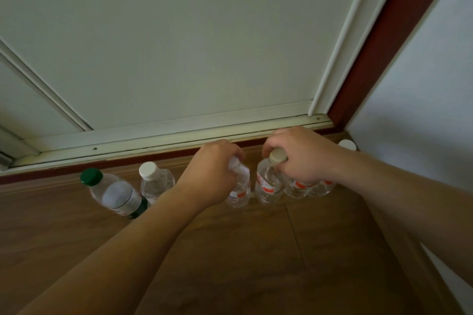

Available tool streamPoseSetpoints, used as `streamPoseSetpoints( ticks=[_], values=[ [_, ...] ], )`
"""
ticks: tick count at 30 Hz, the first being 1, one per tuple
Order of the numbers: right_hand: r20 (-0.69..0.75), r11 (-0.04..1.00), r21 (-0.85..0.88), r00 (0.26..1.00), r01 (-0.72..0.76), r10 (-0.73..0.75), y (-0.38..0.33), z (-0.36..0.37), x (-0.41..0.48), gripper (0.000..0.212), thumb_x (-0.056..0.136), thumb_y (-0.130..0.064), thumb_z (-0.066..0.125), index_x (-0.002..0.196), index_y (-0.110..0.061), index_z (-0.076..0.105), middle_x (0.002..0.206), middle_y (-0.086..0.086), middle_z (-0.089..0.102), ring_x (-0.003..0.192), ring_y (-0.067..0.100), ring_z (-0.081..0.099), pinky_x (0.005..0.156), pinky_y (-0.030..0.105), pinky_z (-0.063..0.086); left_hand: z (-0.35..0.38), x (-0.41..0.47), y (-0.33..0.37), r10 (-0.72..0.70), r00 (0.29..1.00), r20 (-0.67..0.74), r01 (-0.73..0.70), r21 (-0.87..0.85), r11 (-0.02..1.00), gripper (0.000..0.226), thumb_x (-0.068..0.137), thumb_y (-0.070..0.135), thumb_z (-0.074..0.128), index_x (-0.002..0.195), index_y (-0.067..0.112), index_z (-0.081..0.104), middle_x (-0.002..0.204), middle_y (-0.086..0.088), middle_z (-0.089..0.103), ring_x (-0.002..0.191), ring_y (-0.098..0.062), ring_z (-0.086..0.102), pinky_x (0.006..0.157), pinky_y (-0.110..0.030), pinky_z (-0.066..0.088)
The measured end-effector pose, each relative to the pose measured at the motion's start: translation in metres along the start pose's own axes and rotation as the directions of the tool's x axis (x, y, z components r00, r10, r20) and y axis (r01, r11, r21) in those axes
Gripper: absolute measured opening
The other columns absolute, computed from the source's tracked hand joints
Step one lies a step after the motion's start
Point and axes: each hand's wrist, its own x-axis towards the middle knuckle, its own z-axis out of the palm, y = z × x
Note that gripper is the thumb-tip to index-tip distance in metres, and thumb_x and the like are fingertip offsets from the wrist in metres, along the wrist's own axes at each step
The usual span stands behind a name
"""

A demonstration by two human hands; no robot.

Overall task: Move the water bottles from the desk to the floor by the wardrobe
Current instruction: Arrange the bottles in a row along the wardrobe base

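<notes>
Looking down through the head camera, my left hand grips the neck of a clear red-label bottle. My right hand has its fingers curled round the top of the beige-cap bottle just right of it. Both seem to stand on the wooden floor close to the wardrobe door track, though my hands hide enough that I cannot be sure their bases are fully down.

To the left stand a green-cap bottle and a white-cap bottle. Under my right wrist two more bottles show, and a white cap peeks out in the far right corner.

I judge most of the job done: a row stands by the wardrobe, and these two only need letting go. The desk is out of view, so I cannot tell whether any remain there.
</notes>
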Motion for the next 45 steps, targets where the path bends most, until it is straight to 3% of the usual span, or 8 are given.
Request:
streamPoseSetpoints(
  ticks=[4, 15, 19, 23, 28, 33, 40, 45],
  values=[
    [0.042, 1.000, 0.016, 0.999, -0.003, 0.002, 0.001, 0.001, -0.002, 0.036, 0.074, -0.011, 0.064, 0.089, -0.042, 0.055, 0.091, -0.021, 0.056, 0.084, 0.001, 0.054, 0.071, 0.031, 0.052, 0.005, 0.003, 0.004, -0.003, 0.999, 0.033, 0.003, -0.007, 1.000, 0.039, 0.080, 0.004, 0.070, 0.110, 0.028, 0.066, 0.109, 0.009, 0.063, 0.096, -0.008, 0.058, 0.079, -0.024, 0.052],
    [0.093, 1.000, 0.000, 0.996, -0.002, 0.002, 0.003, 0.010, -0.009, 0.036, 0.078, -0.001, 0.063, 0.101, -0.029, 0.065, 0.100, -0.017, 0.054, 0.095, 0.009, 0.052, 0.077, 0.029, 0.046, 0.016, 0.005, 0.005, 0.055, 0.998, 0.018, -0.054, -0.049, 0.997, 0.044, 0.076, -0.002, 0.067, 0.110, 0.026, 0.067, 0.109, 0.009, 0.063, 0.101, -0.010, 0.057, 0.085, -0.030, 0.052],
    [0.071, 1.000, 0.007, 0.997, -0.010, 0.010, 0.003, 0.010, -0.010, 0.039, 0.079, -0.002, 0.063, 0.108, -0.028, 0.065, 0.104, -0.015, 0.056, 0.097, 0.008, 0.053, 0.082, 0.033, 0.050, 0.020, 0.006, 0.002, 0.080, 0.996, -0.027, -0.082, -0.053, 0.995, 0.044, 0.079, 0.002, 0.068, 0.117, 0.023, 0.065, 0.114, 0.005, 0.064, 0.103, -0.009, 0.057, 0.086, -0.024, 0.046],
    [0.020, 1.000, 0.001, 1.000, -0.019, 0.019, 0.004, 0.012, -0.010, 0.044, 0.080, -0.010, 0.066, 0.121, -0.025, 0.061, 0.116, -0.010, 0.059, 0.104, 0.010, 0.054, 0.087, 0.031, 0.049, 0.024, 0.006, 0.000, 0.047, 0.998, -0.030, -0.048, -0.048, 0.998, 0.051, 0.081, 0.001, 0.069, 0.125, 0.026, 0.061, 0.121, 0.006, 0.063, 0.109, -0.011, 0.056, 0.086, -0.021, 0.041],
    [-0.011, 0.999, -0.041, 1.000, -0.025, 0.024, 0.007, 0.018, -0.009, 0.039, 0.085, -0.030, 0.068, 0.123, -0.026, 0.060, 0.116, -0.009, 0.059, 0.104, 0.011, 0.055, 0.084, 0.029, 0.047, 0.023, 0.007, -0.001, 0.021, 0.998, -0.054, -0.025, -0.067, 0.997, 0.040, 0.082, 0.014, 0.073, 0.118, 0.028, 0.064, 0.113, 0.010, 0.064, 0.101, -0.007, 0.057, 0.086, -0.025, 0.047],
    [-0.024, 0.999, -0.011, 0.999, -0.044, 0.044, 0.008, 0.016, -0.009, 0.034, 0.085, -0.027, 0.070, 0.118, -0.029, 0.062, 0.112, -0.012, 0.060, 0.101, 0.010, 0.054, 0.082, 0.030, 0.047, 0.022, 0.005, 0.002, -0.026, 0.998, -0.050, 0.020, -0.105, 0.994, 0.032, 0.077, 0.026, 0.078, 0.104, 0.034, 0.061, 0.094, 0.015, 0.061, 0.086, -0.002, 0.057, 0.074, -0.022, 0.050],
    [-0.012, 0.999, 0.015, 0.999, -0.029, 0.029, 0.005, 0.018, -0.013, 0.040, 0.083, -0.015, 0.069, 0.119, -0.033, 0.060, 0.117, -0.015, 0.061, 0.105, 0.007, 0.054, 0.083, 0.030, 0.049, 0.022, 0.004, 0.001, -0.037, 0.998, -0.059, 0.031, -0.099, 0.995, 0.032, 0.074, 0.037, 0.080, 0.093, 0.035, 0.054, 0.083, 0.016, 0.056, 0.074, 0.000, 0.055, 0.058, -0.015, 0.041],
    [-0.012, 0.999, 0.016, 0.999, -0.030, 0.030, 0.004, 0.018, -0.011, 0.041, 0.084, -0.015, 0.068, 0.120, -0.033, 0.060, 0.119, -0.015, 0.061, 0.107, 0.006, 0.055, 0.086, 0.033, 0.051, 0.022, 0.004, -0.005, -0.002, 1.000, -0.030, 0.000, -0.087, 0.996, 0.041, 0.077, 0.033, 0.079, 0.113, 0.031, 0.059, 0.102, 0.014, 0.059, 0.090, -0.003, 0.055, 0.075, -0.021, 0.048]
  ],
)
